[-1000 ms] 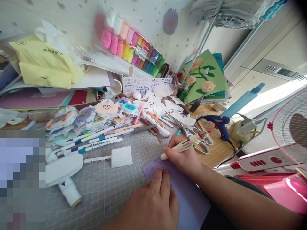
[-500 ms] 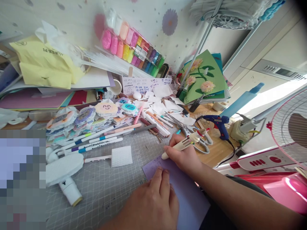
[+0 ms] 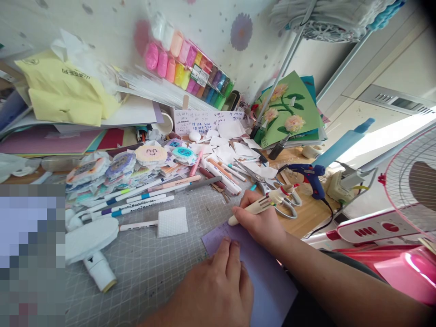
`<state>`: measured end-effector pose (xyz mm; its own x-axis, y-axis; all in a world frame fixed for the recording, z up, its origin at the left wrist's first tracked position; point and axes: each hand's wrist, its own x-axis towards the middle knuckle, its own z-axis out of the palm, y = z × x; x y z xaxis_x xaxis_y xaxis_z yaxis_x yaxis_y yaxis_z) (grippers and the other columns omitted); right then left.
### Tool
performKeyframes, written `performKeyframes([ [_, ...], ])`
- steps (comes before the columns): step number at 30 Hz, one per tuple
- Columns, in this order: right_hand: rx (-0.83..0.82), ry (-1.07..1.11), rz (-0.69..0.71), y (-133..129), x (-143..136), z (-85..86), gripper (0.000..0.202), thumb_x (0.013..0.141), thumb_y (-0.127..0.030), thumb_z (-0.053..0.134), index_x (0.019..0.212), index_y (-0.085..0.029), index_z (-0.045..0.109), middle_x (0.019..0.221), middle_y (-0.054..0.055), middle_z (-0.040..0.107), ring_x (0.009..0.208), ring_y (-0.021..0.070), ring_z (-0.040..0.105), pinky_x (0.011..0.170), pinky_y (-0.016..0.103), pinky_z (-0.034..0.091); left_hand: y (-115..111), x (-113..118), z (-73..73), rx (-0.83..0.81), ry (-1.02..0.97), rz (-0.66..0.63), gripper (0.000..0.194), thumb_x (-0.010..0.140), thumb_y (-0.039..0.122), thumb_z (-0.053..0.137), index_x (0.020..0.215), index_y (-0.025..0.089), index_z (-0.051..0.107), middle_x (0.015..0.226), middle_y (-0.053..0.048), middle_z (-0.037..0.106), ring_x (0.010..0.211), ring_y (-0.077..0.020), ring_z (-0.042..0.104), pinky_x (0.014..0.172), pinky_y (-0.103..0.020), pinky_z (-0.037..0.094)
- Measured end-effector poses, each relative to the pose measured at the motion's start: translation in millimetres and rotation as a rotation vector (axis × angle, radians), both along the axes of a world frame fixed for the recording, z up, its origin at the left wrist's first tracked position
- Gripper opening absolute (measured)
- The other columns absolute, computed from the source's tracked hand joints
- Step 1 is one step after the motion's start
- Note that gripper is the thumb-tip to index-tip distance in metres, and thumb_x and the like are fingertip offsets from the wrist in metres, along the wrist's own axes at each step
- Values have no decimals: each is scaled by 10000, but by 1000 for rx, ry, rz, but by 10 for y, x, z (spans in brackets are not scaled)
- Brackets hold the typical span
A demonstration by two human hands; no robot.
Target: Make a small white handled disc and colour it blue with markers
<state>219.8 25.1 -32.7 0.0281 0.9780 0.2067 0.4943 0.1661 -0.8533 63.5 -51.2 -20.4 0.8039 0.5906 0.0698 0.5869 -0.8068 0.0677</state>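
My right hand [image 3: 260, 226] is closed around a thick cream multicolour pen [image 3: 259, 205] with a red and white top. Its tip points down at the upper edge of a purple sheet of paper [image 3: 272, 286], where small dark marks show. Flat on the same sheet lies my left hand [image 3: 218, 286], fingers stretched out, holding nothing. Under the paper is a grey cutting mat [image 3: 143, 263] with white grid lines. A pair of scissors [image 3: 286, 210] lies just beyond the pen.
Several markers [image 3: 146, 204] and wrapped painted pieces [image 3: 151, 154] crowd the left and back. Nearer are a white padded square [image 3: 172, 222] and a white disc [image 3: 91, 240]. To the right stand a blue glue gun [image 3: 308, 175] and a pink fan [image 3: 415, 172]. Packaged coloured clay [image 3: 190, 63] leans behind.
The pen has shifted and tilted very slightly in my right hand, its tip a touch further left. My left hand and the paper stay in place.
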Motion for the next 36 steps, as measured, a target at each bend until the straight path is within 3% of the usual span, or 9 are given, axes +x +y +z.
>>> performKeyframes([
  [19, 30, 14, -73, -8, -3, -18, 277, 654, -270, 586, 508, -228, 354, 466, -64, 375, 471, 106, 366, 459, 243, 311, -12, -26, -171, -17, -44, 8, 319, 861, 192, 552, 1145, 61, 617, 1300, -278, 555, 1164, -385, 572, 776, -415, 583],
  [30, 25, 17, -68, -2, -11, -17, 285, 654, -286, 585, 508, -230, 346, 457, -62, 375, 463, 104, 363, 454, 242, 308, 3, -16, -78, 7, -17, -12, 288, 887, 148, 507, 1143, 61, 607, 1265, -263, 586, 1153, -365, 588, 781, -376, 581],
  [36, 7, 13, -53, -7, -8, -4, 273, 657, -296, 579, 510, -231, 358, 470, -55, 382, 474, 111, 371, 460, 245, 315, -23, -29, -269, 19, -50, 67, 310, 850, 86, 460, 1115, 77, 620, 1274, -236, 597, 1090, -316, 632, 780, -346, 581],
])
